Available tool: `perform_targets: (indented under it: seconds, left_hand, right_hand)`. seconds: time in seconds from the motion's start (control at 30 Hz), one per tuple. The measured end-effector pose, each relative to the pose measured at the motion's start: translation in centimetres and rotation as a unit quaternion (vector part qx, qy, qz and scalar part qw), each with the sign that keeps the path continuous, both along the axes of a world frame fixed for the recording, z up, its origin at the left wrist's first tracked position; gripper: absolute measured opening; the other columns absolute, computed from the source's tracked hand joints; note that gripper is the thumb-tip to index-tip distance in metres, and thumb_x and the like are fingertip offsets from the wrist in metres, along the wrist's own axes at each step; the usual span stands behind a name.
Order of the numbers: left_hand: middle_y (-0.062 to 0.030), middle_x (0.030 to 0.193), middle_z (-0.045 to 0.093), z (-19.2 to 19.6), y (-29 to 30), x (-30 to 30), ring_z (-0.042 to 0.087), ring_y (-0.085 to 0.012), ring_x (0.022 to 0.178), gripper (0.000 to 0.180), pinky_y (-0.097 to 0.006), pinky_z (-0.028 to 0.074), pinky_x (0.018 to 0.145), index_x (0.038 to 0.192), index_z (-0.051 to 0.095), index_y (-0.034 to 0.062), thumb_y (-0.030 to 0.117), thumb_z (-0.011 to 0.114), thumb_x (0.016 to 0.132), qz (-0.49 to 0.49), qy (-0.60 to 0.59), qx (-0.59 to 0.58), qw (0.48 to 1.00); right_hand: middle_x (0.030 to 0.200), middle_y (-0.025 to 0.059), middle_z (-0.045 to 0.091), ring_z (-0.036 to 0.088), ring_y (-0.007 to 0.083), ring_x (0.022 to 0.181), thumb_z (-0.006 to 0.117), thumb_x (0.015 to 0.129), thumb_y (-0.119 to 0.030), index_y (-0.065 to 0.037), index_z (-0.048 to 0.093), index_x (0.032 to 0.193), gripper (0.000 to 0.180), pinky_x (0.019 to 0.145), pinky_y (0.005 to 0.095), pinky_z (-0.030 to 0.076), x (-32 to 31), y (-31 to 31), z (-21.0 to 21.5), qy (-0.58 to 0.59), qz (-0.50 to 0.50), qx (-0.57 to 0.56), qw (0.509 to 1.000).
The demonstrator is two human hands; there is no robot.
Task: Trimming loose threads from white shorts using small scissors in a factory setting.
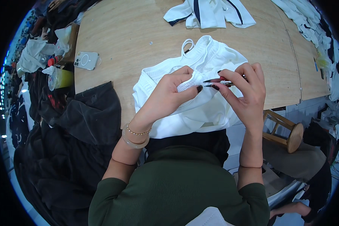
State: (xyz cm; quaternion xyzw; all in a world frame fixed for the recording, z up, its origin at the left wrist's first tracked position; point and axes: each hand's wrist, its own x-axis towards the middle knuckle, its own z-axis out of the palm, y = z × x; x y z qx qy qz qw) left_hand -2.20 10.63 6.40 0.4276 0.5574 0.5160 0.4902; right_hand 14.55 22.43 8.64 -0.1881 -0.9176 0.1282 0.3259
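Observation:
A white garment (199, 118) with a gathered elastic edge and a drawstring loop (187, 46) lies bunched at the table's near edge and hangs partly over it. My left hand (165, 94) is closed on the ribbed elastic edge, pinching it between thumb and fingers. From the other side my right hand (248, 90) holds a small pair of thread snips (223, 78) with red on them, the blades pointing left at the elastic edge. The blade tips are close to my left fingertips. Whether they touch a thread is too small to tell.
A striped white garment (209, 15) lies farther back on the wooden table (128, 34). To the left are a phone (86, 60), a yellow drink cup (64, 79) and dark cloth (90, 116). A wooden stool (294, 137) and another person's arm (295, 208) appear at right.

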Motion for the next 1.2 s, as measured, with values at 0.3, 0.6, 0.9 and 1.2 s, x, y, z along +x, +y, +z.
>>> perform_targets:
  seconds: [0.3,0.6,0.9,1.2]
  left_hand:
    - [-0.0012,0.086,0.052,0.1,0.0,-0.3,0.046,-0.0099,0.081,0.014,-0.024,0.038,0.076,0.092,0.063,-0.0028,0.005,0.058,0.082,-0.029,-0.008,0.004,1.0]
    - [-0.0013,0.087,0.054,-0.6,0.0,-0.1,0.047,-0.0096,0.08,0.016,-0.024,0.038,0.075,0.091,0.062,-0.005,0.009,0.059,0.083,0.004,-0.051,0.009,0.999]
    - [0.0016,0.079,0.043,-1.2,0.2,0.2,0.035,-0.005,0.07,0.029,-0.022,0.032,0.064,0.078,0.051,-0.0063,0.019,0.051,0.093,0.033,-0.11,-0.006,0.993]
    - [0.0013,0.074,0.038,-0.7,0.1,0.0,0.03,-0.0047,0.066,0.033,-0.024,0.029,0.058,0.074,0.043,-0.0047,0.021,0.05,0.094,0.027,-0.063,-0.023,0.997]
  right_hand:
    - [0.077,0.001,0.055,0.048,0.0136,0.074,0.074,0.073,-0.018,-0.007,0.066,0.087,0.02,0.063,0.0238,0.039,0.4,0.8,-1.1,0.063,0.087,-0.324,0.94]
    - [0.083,0.0027,0.056,0.053,0.0142,0.078,0.077,0.069,-0.016,-0.006,0.063,0.095,0.031,0.066,0.0243,0.042,0.6,0.5,0.1,0.073,0.017,-0.301,0.951]
    - [0.074,0.0024,0.05,0.044,0.0121,0.067,0.064,0.075,0.005,-0.003,0.062,0.086,0.013,0.057,0.0248,0.035,-1.0,-2.1,-2.1,0.069,0.072,-0.174,0.98]
    - [0.077,0.0028,0.05,0.053,0.0101,0.073,0.052,0.077,0.015,0.0,0.057,0.086,0.018,0.063,0.0223,0.043,-0.1,-0.5,-1.4,0.18,0.05,-0.366,0.912]
